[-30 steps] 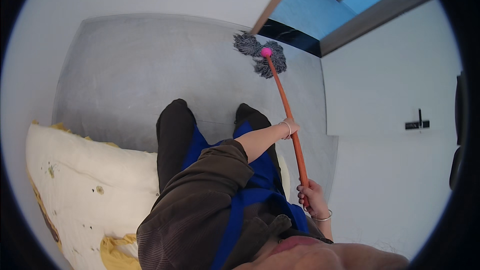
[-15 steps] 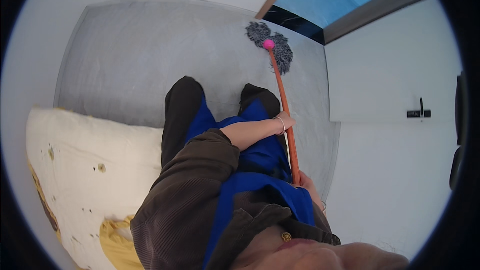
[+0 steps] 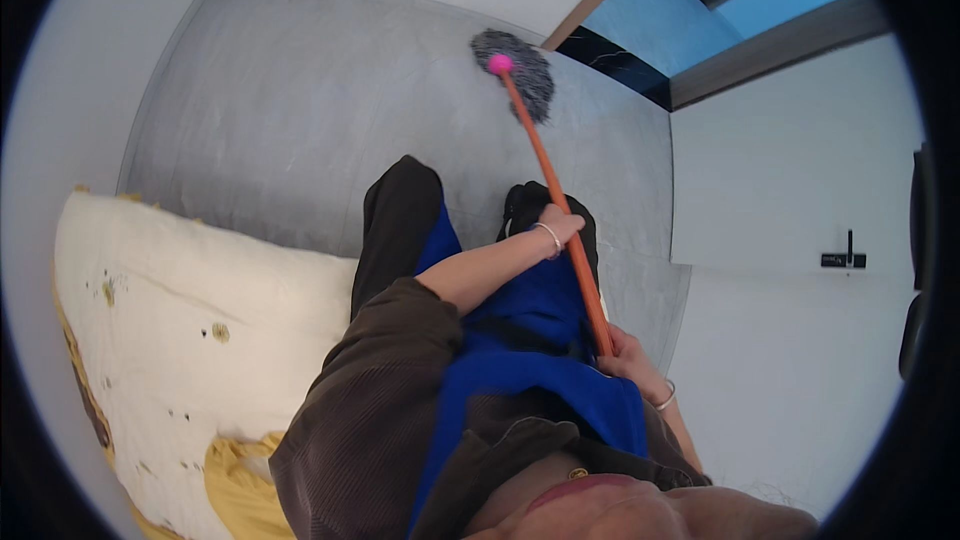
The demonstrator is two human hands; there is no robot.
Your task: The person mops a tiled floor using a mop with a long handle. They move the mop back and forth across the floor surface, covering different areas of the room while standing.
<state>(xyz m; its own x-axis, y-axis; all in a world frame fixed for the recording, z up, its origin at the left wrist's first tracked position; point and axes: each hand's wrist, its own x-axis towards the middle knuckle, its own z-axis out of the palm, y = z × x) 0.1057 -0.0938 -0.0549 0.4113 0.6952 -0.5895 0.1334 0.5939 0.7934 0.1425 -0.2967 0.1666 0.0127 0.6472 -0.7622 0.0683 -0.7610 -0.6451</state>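
A mop with a long orange handle (image 3: 545,165) slants across the floor in front of me. At its far end a pink joint sits on a grey, shaggy mop head (image 3: 535,78), which lies on the floor beside the doorway. My left hand (image 3: 562,224) is wrapped round the middle of the handle, over my right leg. Lower down, at my waist, my right hand (image 3: 628,358) grips the near end. Both hands are closed.
A bed or mattress with a cream cover (image 3: 240,320) stands to the left, a yellow cloth (image 3: 240,480) on it. At the right is a white door (image 3: 770,190) with a black handle (image 3: 843,260). A dark threshold (image 3: 615,62) borders the doorway. White walls edge the grey floor (image 3: 280,110).
The mop head has moved leftward along the floor, and its handle now leans more to the left. Both hands stay on the handle, the right one now more visible. The view has shifted slightly.
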